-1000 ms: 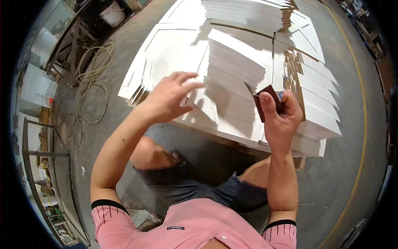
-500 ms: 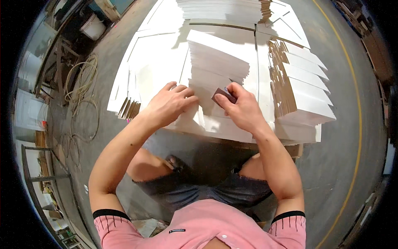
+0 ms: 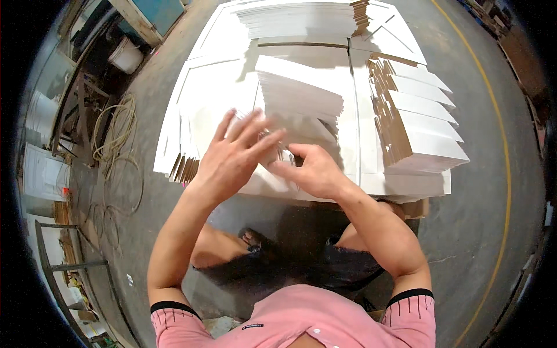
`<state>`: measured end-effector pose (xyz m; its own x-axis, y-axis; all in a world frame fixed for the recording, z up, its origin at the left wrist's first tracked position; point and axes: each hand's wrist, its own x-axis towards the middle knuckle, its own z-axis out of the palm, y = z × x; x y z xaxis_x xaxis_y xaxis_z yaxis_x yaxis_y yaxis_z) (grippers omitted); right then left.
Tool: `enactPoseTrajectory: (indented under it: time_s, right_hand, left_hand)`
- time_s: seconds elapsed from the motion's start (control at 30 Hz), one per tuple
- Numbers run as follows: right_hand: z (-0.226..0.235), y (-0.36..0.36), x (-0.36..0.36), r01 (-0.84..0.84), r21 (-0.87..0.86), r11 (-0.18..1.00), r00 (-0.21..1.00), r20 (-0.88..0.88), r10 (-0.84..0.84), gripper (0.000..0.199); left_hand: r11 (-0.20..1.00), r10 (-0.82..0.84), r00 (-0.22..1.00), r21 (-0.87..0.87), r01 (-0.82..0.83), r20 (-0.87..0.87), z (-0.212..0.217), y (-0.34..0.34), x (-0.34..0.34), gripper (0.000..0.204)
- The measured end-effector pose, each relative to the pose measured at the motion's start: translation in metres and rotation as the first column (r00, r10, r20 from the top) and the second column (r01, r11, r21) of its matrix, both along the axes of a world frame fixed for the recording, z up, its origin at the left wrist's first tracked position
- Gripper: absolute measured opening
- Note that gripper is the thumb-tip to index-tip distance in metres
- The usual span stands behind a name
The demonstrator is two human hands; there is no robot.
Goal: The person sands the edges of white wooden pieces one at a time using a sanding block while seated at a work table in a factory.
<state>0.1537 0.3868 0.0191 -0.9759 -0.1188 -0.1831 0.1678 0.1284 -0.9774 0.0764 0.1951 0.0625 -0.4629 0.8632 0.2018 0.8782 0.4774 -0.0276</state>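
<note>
"How was the grip?"
"The left hand (image 3: 227,162) was spread; the right hand (image 3: 312,173) curled, on what I couldn't tell."
"The white stack (image 3: 299,88)?"
"Just beyond both; a light, steady touch probably suited it."

head view: one, wide fisheye, left unit of a head-worn pair. station: above the lap (image 3: 290,267). aim: steeply down and forward. nearest: shirt (image 3: 290,319), along the lower edge. middle, near: left hand (image 3: 232,159), right hand (image 3: 316,171), with boards (image 3: 223,75) beyond. farther: bucket (image 3: 126,56), upper left. picture: upright, unmirrored; dark corners round the circular field; edges bowed toward the rim, the yellow line (image 3: 509,180) at right among them.
</note>
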Motion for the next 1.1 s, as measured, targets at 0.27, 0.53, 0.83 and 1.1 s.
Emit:
enactPoseTrajectory:
  time_s: [0.27, 0.53, 0.83, 1.1]
  right_hand:
    - [-0.005, -0.011, 0.001, 0.293, 0.334, 0.896, 0.815, -0.577, -0.051, 0.039]
    - [-0.004, -0.013, 0.000, 0.028, -0.101, 0.995, 0.999, -0.038, -0.032, 0.041]
    - [-0.007, -0.019, -0.001, 0.056, -0.219, 0.974, 0.995, 0.098, -0.035, 0.042]
    - [-0.005, -0.022, -0.001, 0.116, -0.160, 0.980, 0.993, 0.052, -0.109, 0.046]
  left_hand:
    - [0.371, -0.629, -0.032, 0.265, -0.890, 0.776, -0.037, 0.010, 0.020, 0.078]
    - [0.276, -0.613, 0.012, 0.229, -0.934, 0.790, -0.044, 0.015, 0.019, 0.070]
    - [0.127, -0.632, 0.056, 0.174, -0.976, 0.773, -0.055, 0.012, 0.021, 0.048]
    - [0.105, -0.669, 0.096, 0.222, -0.969, 0.737, -0.050, 0.010, 0.022, 0.048]
